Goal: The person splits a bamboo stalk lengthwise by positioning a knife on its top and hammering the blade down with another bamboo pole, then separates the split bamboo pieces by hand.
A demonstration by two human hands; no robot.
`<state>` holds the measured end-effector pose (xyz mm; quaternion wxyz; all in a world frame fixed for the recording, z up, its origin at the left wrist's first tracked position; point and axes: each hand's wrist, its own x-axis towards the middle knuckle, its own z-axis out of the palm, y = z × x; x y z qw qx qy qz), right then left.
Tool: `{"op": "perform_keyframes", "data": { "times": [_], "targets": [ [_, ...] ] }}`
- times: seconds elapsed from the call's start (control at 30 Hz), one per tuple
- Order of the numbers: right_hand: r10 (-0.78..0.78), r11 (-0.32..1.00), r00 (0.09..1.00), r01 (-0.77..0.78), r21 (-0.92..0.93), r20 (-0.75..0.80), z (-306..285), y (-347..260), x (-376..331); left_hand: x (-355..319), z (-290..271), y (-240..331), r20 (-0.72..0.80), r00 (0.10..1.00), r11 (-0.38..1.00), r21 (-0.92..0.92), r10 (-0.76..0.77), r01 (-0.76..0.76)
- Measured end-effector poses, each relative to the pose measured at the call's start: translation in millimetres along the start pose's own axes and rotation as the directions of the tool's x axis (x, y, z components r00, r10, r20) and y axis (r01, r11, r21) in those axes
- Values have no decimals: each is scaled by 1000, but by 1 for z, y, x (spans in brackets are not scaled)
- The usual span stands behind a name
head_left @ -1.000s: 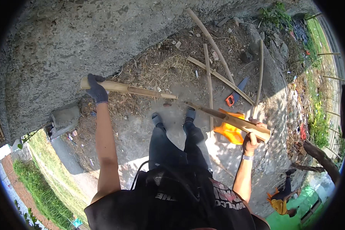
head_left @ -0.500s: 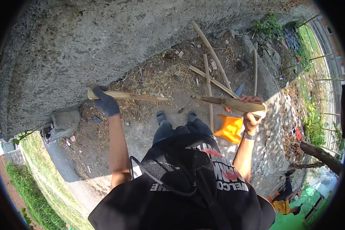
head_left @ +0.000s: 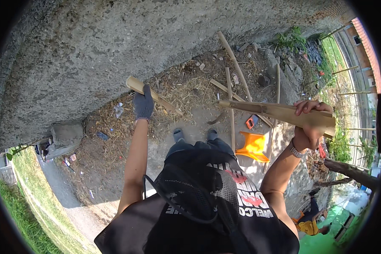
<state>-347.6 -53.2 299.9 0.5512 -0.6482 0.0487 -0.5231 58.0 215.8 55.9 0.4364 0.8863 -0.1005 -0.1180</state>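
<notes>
My left hand [head_left: 144,105], in a dark grey glove, is closed round a split bamboo piece [head_left: 135,84]. Its thick end tilts toward the wall and its narrow end slants down to the ground litter. Raised on the other side, my bare right hand [head_left: 307,136] grips the wide end of a second split bamboo length [head_left: 279,111]. That one lies nearly level and tapers toward the middle, apart from the first. Beneath it shows the orange handle of a handsaw [head_left: 252,122]; its blade is hidden.
An orange plastic stool [head_left: 254,146] stands right of my feet. Bamboo poles [head_left: 235,63] and a split strip [head_left: 226,86] lie on the ground ahead. A rough concrete wall [head_left: 93,55] bounds the far side. Another person [head_left: 311,222] is at the lower right.
My left hand has moved right, tilting its bamboo piece more steeply. My right hand has moved outward to the right with its bamboo, uncovering the handsaw's handle. The view has shifted slightly.
</notes>
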Motion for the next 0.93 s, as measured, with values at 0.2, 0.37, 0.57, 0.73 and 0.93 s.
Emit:
{"op": "perform_keyframes", "data": {
  "times": [0.2,0.37,0.57,0.73,0.93],
  "targets": [
    [203,972,977,-209,111,60,55,83,21,19,-4,-8,140,977,986,-54,162,-156],
    [170,985,982,-170,8,-78,113,139,19,14,-10,1,321,915,968,-19,243,-250],
    [31,730,979,-161,-664,-204,204,224,35,0,1,-20,387,849,931,-213,359,-297],
    [259,494,951,-280,-823,-168,225,313,22,-20,12,-11,406,824,909,-300,395,-288],
    [579,462,803,-467,-754,-142,188,341,-58,-20,14,-24,375,846,914,-291,380,-281]
  ]
}}
